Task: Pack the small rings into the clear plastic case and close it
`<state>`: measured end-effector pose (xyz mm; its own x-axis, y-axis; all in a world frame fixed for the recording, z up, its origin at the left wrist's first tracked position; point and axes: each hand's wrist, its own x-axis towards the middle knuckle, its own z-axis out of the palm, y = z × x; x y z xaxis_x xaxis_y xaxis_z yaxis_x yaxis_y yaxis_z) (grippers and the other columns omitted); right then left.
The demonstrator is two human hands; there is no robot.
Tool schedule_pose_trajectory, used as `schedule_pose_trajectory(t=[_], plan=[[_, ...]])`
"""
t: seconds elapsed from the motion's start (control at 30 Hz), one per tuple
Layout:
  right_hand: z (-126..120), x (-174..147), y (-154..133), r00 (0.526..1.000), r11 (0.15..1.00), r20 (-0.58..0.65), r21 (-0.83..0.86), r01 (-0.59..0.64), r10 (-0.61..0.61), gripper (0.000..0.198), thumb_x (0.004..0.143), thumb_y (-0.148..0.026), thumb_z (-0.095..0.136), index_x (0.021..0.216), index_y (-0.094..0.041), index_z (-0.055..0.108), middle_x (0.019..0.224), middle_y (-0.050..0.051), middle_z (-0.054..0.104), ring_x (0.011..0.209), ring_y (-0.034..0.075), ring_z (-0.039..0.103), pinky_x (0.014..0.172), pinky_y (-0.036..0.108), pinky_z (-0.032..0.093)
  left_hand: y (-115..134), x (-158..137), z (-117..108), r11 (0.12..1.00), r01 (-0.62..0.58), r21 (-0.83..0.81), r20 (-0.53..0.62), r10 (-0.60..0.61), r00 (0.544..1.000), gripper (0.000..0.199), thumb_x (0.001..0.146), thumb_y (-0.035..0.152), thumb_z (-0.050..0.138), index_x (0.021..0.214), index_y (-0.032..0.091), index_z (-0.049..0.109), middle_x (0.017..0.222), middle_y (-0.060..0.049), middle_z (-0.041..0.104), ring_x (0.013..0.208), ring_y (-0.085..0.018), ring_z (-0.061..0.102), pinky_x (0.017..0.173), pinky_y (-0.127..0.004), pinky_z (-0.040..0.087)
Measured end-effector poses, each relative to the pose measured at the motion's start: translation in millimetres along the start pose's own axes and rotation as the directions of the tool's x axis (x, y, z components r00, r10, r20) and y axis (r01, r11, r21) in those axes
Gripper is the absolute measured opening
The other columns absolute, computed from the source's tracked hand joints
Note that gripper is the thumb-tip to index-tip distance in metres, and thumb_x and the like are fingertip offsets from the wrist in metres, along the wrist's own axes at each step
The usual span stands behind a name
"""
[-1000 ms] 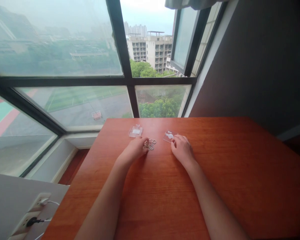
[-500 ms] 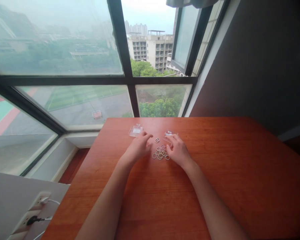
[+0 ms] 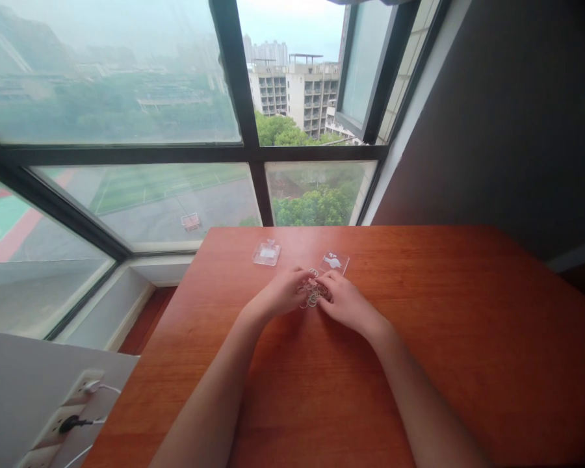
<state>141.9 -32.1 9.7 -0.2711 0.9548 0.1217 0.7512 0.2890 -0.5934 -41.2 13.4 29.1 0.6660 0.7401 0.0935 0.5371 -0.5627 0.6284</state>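
Note:
A small heap of metal rings (image 3: 312,299) lies on the wooden table between my two hands, the rings overlapping one another. My left hand (image 3: 287,290) is at the heap's left side, its curved fingers over the nearest rings. From the right, my right hand (image 3: 341,296) reaches in with thumb and fingers apart at the heap's edge. Both hands partly hide the rings, and neither visibly grips one. Just beyond my right fingertips lies a clear flat plastic piece (image 3: 335,261) with a white shape on it.
A clear plastic piece with a pale label (image 3: 266,253) lies at the table's far left. The reddish-brown table (image 3: 448,312) stretches to the right. Windows (image 3: 166,153) rise beyond its far edge. Plugs and a wall socket (image 3: 61,426) are at the lower left.
My left hand has moved right and my right hand slightly left, so both now close in on the rings. The rings are bunched tighter. The right-hand plastic piece is uncovered.

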Motion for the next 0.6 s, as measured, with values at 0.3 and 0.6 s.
schedule_pose_trajectory(t=[0.3, 0.6], plan=[[11.2, 5.0, -8.0, 0.994, 0.977, -0.109, -0.214, 0.008, -0.032, 0.035, 0.089, -0.034, 0.056, 0.124, -0.025, 0.057, 0.129, 0.008, 0.054, 0.106, 0.022, 0.058, 0.086, 0.031, 0.047, -51.7, -17.2, -31.6, 0.819, 0.41, 0.401, -0.441, -0.22, 0.87, 0.033, 0.083, 0.022, 0.055, 0.114, 0.02, 0.064, 0.124, -0.012, 0.052, 0.115, -0.03, 0.046, 0.103, -0.044, 0.04], [5.8, -4.7, -27.5, 0.988, 0.966, 0.031, -0.207, 0.156, -0.153, 0.022, 0.091, -0.026, 0.051, 0.109, -0.025, 0.064, 0.117, 0.005, 0.06, 0.092, 0.016, 0.06, 0.078, 0.026, 0.047, -42.2, -3.0, -6.4, 0.92, 0.203, 0.336, -0.377, -0.066, 0.924, 0.029, 0.088, 0.014, 0.048, 0.107, 0.02, 0.069, 0.107, -0.008, 0.062, 0.104, -0.024, 0.048, 0.095, -0.037, 0.045]])
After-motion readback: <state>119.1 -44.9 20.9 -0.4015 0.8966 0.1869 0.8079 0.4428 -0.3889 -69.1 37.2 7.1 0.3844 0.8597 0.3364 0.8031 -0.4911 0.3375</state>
